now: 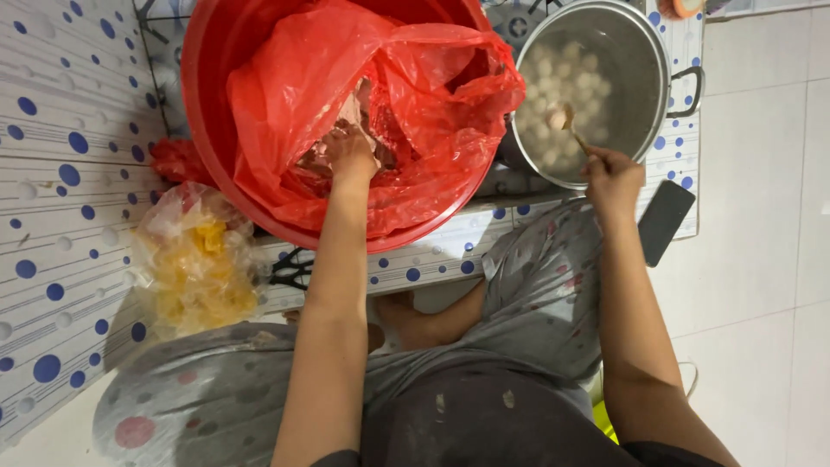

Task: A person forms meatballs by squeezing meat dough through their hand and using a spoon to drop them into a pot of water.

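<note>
A dotted mat [60,199] covers the floor [761,173]. On it sit a red basin [203,130] far centre, a pot [644,52] far right, a yellow bag [194,268] left, and a phone [664,220] at the mat's right edge.

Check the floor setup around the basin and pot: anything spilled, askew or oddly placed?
No spill shows. One oddity: a dark phone lies at the mat's edge, half onto the tile, right beside the pot of white balls and the right hand with the spoon.
</note>
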